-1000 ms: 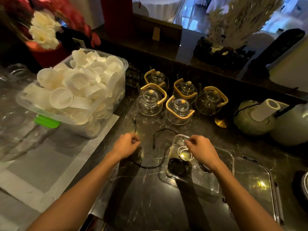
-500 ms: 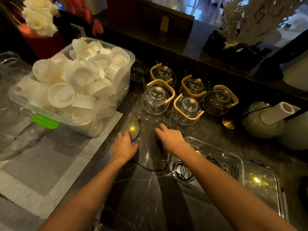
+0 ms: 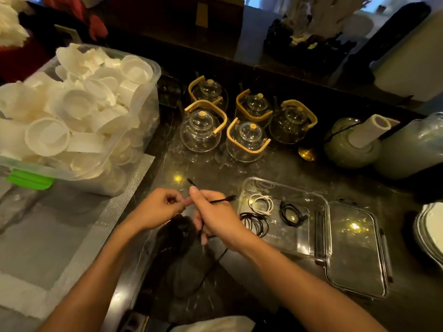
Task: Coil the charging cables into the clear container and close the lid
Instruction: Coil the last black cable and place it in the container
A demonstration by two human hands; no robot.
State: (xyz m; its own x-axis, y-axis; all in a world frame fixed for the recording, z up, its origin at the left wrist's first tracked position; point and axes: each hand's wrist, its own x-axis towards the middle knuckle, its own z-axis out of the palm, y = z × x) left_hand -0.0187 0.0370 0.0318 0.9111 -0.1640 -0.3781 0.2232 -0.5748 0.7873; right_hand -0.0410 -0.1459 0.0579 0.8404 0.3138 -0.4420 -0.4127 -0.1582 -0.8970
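A black charging cable [image 3: 221, 200] is lifted off the dark marble counter, held by both hands just left of the clear container [image 3: 322, 209]. My right hand [image 3: 217, 216] grips it, with one plug end sticking out to the right and the rest trailing down below the hand. My left hand [image 3: 160, 208] pinches the cable close by, its other plug end poking up between the hands. Inside the container lie a coiled white cable [image 3: 261, 204] and two coiled black cables [image 3: 255, 222] [image 3: 292, 213]. The clear lid [image 3: 357, 250] lies flat to the container's right.
Several glass teapots [image 3: 247, 140] with wooden handles stand behind the hands. A large clear tub of white cups [image 3: 72, 121] sits on a grey mat [image 3: 60, 236] at left. Green ceramic vessels [image 3: 352, 144] and stacked plates [image 3: 431, 226] are at right.
The black cable has come up off the counter into both hands. My right hand went from the container to the cable and now grips it; my left hand closed on it too.
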